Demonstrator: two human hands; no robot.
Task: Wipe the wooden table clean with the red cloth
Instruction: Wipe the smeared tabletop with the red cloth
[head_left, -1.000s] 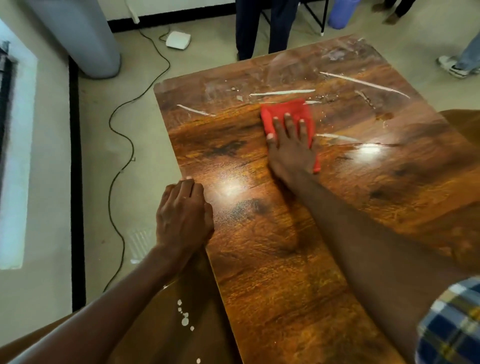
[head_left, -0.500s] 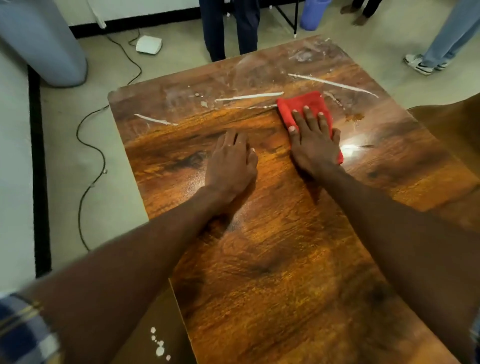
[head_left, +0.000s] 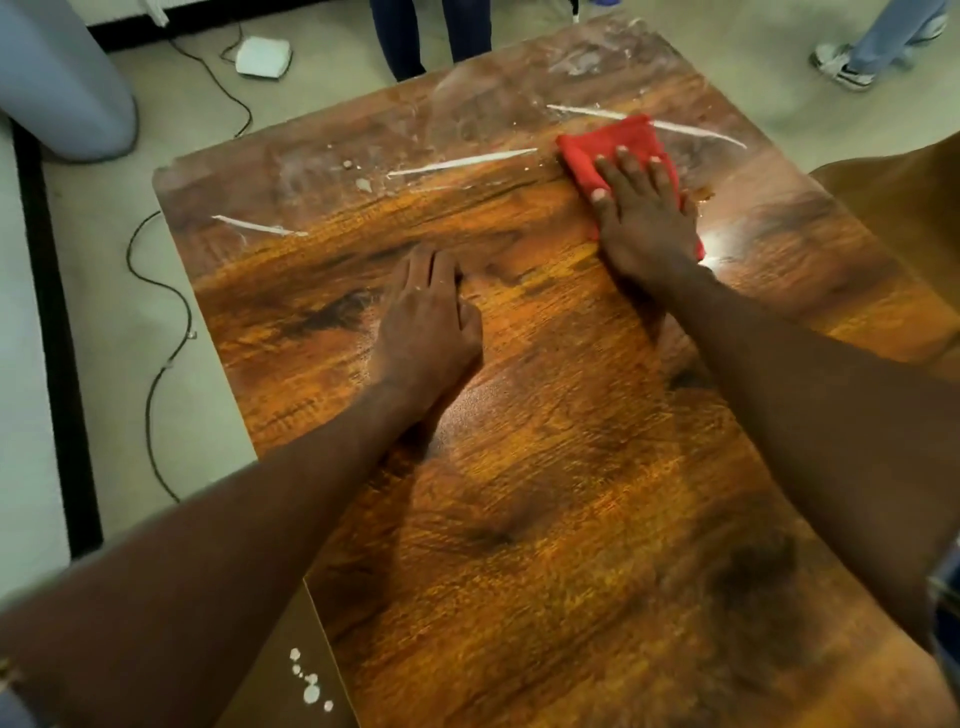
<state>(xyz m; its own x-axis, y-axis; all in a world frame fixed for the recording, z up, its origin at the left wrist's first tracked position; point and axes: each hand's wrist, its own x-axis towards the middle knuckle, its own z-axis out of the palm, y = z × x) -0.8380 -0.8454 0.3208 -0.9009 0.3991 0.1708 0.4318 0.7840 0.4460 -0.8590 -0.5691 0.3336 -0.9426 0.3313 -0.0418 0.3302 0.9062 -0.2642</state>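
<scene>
The wooden table (head_left: 545, 519) fills most of the view, glossy and brown. White streaks (head_left: 462, 162) and smears lie across its far part. A folded red cloth (head_left: 608, 143) lies at the far right of the table, over one white streak. My right hand (head_left: 641, 218) presses flat on the cloth, fingers spread, covering its near half. My left hand (head_left: 428, 325) rests palm down on the bare wood near the middle, fingers together, holding nothing.
A black cable (head_left: 156, 364) snakes over the floor left of the table, near a white box (head_left: 262, 57). People's legs (head_left: 431, 36) stand at the table's far edge, with a shoe (head_left: 841, 67) at far right. White drops (head_left: 310, 686) dot a lower brown surface at bottom left.
My right hand has slid the cloth to the right and farther away, onto a far streak. My left hand came off the table's left edge and lies flat near the middle.
</scene>
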